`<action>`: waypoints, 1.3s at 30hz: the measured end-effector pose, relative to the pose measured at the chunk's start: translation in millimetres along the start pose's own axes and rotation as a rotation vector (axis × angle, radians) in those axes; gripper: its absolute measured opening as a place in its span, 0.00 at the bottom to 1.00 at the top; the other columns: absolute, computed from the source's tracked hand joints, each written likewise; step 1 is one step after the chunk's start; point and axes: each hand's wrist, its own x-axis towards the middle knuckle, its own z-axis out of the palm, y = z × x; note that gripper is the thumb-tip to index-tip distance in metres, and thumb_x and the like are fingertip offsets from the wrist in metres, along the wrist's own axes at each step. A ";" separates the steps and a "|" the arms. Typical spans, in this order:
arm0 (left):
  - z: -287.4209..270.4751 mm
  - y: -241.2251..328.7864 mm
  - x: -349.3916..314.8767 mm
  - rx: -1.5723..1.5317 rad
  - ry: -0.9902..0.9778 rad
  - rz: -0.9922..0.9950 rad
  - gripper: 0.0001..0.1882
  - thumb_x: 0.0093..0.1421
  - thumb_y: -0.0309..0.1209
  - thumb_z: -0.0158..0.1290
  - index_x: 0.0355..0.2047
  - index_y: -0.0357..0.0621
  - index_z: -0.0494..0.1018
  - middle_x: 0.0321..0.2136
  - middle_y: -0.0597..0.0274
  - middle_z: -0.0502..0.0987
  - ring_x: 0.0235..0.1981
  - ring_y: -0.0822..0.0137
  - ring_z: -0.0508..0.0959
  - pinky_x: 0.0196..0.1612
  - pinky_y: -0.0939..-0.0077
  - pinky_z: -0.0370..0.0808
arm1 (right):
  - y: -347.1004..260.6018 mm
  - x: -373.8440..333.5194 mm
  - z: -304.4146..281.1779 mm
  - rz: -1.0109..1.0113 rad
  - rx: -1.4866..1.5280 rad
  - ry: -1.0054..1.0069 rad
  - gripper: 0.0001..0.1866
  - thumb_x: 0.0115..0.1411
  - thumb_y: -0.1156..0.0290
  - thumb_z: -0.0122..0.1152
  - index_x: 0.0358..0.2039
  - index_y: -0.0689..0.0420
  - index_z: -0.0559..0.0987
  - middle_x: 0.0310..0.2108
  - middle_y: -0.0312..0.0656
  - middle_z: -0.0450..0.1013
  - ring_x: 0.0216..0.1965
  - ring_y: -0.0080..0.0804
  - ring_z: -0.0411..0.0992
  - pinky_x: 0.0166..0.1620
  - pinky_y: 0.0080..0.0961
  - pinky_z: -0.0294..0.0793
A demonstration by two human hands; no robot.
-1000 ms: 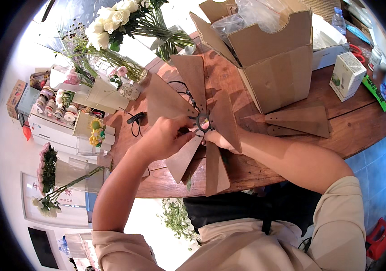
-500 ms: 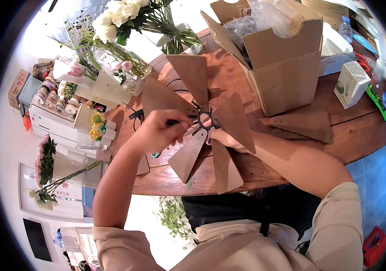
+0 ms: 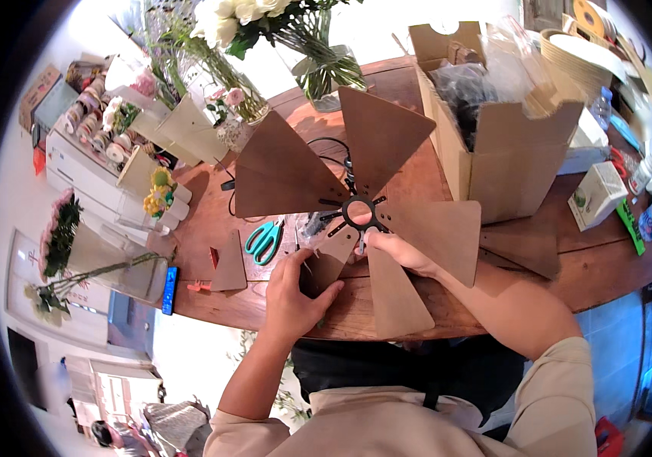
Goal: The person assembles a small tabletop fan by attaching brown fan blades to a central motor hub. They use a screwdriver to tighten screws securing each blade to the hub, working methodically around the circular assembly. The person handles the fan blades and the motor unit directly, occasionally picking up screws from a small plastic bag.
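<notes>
A bladed wheel with brown fan-shaped blades around a black ring hub (image 3: 359, 212) lies on the wooden table in front of me. My left hand (image 3: 292, 298) is closed around the lower-left blade (image 3: 335, 257), its thumb on the near edge and its fingers on the far side. My right hand (image 3: 398, 253) pinches the wheel just below the hub, thumb on top, beside the lower blade (image 3: 397, 301); its other fingers are partly hidden. Teal-handled scissors (image 3: 264, 242) rest left of the wheel, near a small clear plastic bag (image 3: 313, 225).
An open cardboard box (image 3: 516, 156) with plastic wrapping stands at the back right. Loose blades lie at the left (image 3: 229, 263) and right (image 3: 520, 247). Glass vases with flowers (image 3: 330, 76) line the far side. A small white box (image 3: 597, 196) sits further right.
My left hand has come down from beside the hub to the lower-left blade. The view has shifted, and the scissors now show fully. My right hand stays by the hub.
</notes>
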 end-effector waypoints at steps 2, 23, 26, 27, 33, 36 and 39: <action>4.6 -1.5 -4.0 0.002 0.060 0.028 0.35 0.44 0.34 0.73 0.51 0.39 0.71 0.42 0.49 0.78 0.43 0.49 0.78 0.47 0.62 0.75 | -17.2 -7.3 5.2 0.028 -0.143 0.034 0.17 0.69 0.73 0.49 0.57 0.61 0.69 0.42 0.42 0.74 0.43 0.26 0.73 0.49 0.26 0.74; 18.7 7.4 -12.2 -0.053 0.167 -0.024 0.34 0.43 0.32 0.73 0.50 0.39 0.71 0.41 0.49 0.77 0.43 0.49 0.78 0.46 0.62 0.76 | -25.7 -7.3 5.4 0.172 -0.067 0.052 0.14 0.69 0.72 0.49 0.52 0.59 0.74 0.43 0.40 0.76 0.43 0.25 0.73 0.49 0.26 0.73; 13.3 -3.8 -12.2 -0.142 0.179 -0.059 0.27 0.49 0.30 0.69 0.48 0.38 0.72 0.41 0.48 0.78 0.44 0.51 0.79 0.48 0.64 0.76 | -21.4 -7.1 7.8 0.202 0.032 0.077 0.18 0.68 0.71 0.53 0.57 0.60 0.70 0.47 0.41 0.74 0.46 0.28 0.73 0.53 0.28 0.74; 7.5 -9.5 -10.3 -0.225 0.193 -0.074 0.23 0.52 0.29 0.66 0.47 0.37 0.73 0.41 0.47 0.79 0.44 0.52 0.80 0.48 0.65 0.76 | -19.4 -6.3 7.3 0.203 0.036 0.072 0.18 0.68 0.71 0.53 0.57 0.60 0.70 0.47 0.41 0.74 0.46 0.28 0.73 0.53 0.28 0.74; -24.8 -76.3 9.0 -0.227 0.173 -0.237 0.12 0.57 0.22 0.59 0.42 0.37 0.75 0.34 0.52 0.81 0.37 0.56 0.82 0.41 0.68 0.77 | -20.6 -3.9 5.6 0.281 0.095 0.110 0.22 0.67 0.74 0.53 0.60 0.60 0.67 0.50 0.45 0.71 0.48 0.30 0.72 0.55 0.31 0.75; -18.0 -90.4 16.9 -0.160 0.083 -0.195 0.13 0.55 0.22 0.60 0.41 0.38 0.75 0.35 0.51 0.81 0.37 0.54 0.82 0.41 0.67 0.77 | -22.5 -4.1 7.0 0.268 0.080 0.105 0.21 0.67 0.73 0.53 0.60 0.60 0.67 0.50 0.45 0.71 0.48 0.30 0.72 0.56 0.32 0.75; -8.5 -91.0 27.0 -0.115 0.053 -0.165 0.13 0.53 0.22 0.62 0.39 0.39 0.75 0.35 0.50 0.81 0.36 0.50 0.81 0.40 0.64 0.77 | -10.9 -5.4 1.4 0.219 0.106 0.094 0.20 0.68 0.73 0.52 0.59 0.60 0.68 0.50 0.45 0.71 0.48 0.30 0.72 0.56 0.32 0.74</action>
